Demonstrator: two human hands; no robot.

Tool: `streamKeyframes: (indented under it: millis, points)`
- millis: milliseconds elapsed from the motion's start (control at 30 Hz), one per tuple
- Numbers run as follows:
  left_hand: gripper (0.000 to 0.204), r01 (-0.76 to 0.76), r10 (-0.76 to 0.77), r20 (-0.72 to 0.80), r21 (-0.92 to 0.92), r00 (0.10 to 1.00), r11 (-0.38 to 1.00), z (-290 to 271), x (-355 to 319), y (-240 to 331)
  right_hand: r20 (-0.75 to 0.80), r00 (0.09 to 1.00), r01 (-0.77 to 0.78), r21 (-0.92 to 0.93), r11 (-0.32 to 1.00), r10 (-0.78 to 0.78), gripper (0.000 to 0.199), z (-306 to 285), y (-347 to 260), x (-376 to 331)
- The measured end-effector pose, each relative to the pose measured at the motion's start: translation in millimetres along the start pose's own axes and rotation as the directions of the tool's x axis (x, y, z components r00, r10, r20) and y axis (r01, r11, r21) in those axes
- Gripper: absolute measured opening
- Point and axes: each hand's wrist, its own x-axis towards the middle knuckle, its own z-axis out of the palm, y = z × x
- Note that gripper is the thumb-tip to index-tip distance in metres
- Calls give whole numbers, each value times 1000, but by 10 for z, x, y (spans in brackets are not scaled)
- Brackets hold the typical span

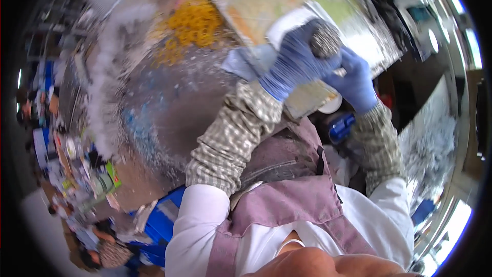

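My left hand (296, 62), in a blue glove and smeared by motion, is closed around a round, silvery-grey thing with a rough, ridged surface (325, 39). Its exact kind does not show. My right hand (357, 81), gloved in blue too, is close beside it, thumb and fingers curled toward the left hand. Whatever lies between those fingers is hidden. Behind the hands is a white sheet (290, 24), on a pale board with green and orange stains (256, 13). A light blue cloth-like piece (241, 63) shows next to the left wrist.
Yellow ring-like pieces (192, 20) lie heaped on the grey-brown worktable (189, 90). White fluffy material (105, 92) and blue bits (138, 128) are along its left side. A dark blue object (341, 127) sits below my right hand. Other people (110, 249) are at lower left.
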Motion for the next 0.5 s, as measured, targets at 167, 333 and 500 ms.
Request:
streamKeyframes:
  millis: [167, 333, 500]
  points:
    - [32, -4, -12, -202, -78, 979, 997, -612, -421, 417, 205, 979, -75, 353, 932, 1, 77, 200, -318, 9]
    - [28, 244, -343, -517, -251, 785, 937, -1712, -1248, 849, 371, 923, 69, 101, 993, -102, 44, 761, -645, 375]
    - [32, 281, -319, -696, -173, 643, 944, -2247, -1753, 1215, 315, 897, 415, -365, 833, -309, 27, 1689, -844, 1017]
